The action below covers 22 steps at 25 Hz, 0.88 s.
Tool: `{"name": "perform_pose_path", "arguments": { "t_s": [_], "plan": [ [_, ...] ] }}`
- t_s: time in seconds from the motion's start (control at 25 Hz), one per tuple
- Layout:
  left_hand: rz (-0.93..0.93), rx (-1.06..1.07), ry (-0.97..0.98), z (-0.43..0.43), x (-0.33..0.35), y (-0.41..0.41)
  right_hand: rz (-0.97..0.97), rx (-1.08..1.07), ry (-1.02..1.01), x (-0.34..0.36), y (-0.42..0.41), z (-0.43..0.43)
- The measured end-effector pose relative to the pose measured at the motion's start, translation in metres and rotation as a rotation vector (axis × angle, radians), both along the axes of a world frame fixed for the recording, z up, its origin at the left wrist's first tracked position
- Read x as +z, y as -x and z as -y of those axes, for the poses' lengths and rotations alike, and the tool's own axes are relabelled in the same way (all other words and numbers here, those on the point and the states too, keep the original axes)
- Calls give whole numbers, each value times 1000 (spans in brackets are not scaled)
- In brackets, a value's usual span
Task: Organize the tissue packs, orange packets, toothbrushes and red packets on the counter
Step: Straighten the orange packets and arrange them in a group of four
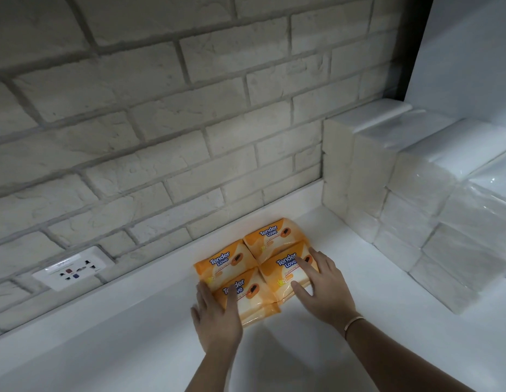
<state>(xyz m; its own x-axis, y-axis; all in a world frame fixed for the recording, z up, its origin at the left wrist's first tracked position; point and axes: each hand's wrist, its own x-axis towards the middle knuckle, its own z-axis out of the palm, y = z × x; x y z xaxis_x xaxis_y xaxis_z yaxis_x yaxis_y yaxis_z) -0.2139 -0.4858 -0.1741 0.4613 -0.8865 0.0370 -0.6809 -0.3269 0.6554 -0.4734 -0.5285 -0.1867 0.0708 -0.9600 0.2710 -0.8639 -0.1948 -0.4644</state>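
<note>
At lower centre, the soft, light, probably slick orange packets (229, 263) lie on the table (119, 349), best nudged at their edges by the flat, released left grip (215, 312) and right grip (322, 287).

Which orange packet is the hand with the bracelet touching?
The near-right orange packet: the right hand lies flat on it. The left hand rests on the near-left packet instead.
</note>
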Motion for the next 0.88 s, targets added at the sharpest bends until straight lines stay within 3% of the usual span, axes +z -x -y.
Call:
{"name": "perform_pose_path", "arguments": {
  "t_s": [0.08,0.24,0.32,0.4,0.52,0.72,0.8,0.88],
  "plan": [
    [-8,-10,-71,0,1,2,-1,3,-11,1,0,1],
    [-365,91,17,2,13,6,37,21,-41,8,1,-1],
    [-486,46,0,3,13,-3,148,21,-52,14,2,-4],
    [-749,-48,-55,-5,19,-15,332,-9,-98,18,6,-10],
    [-1054,-49,16,-30,21,-36,534,-121,-127,17,14,-22],
    [-1152,65,31,-103,47,-49,1002,-383,-198,18,12,-66],
    [-1243,145,70,-129,40,-50,1015,-387,-222,18,5,-93],
    [-1238,163,109,-152,34,-44,861,-339,-232,17,-5,-117]
  ]
}}
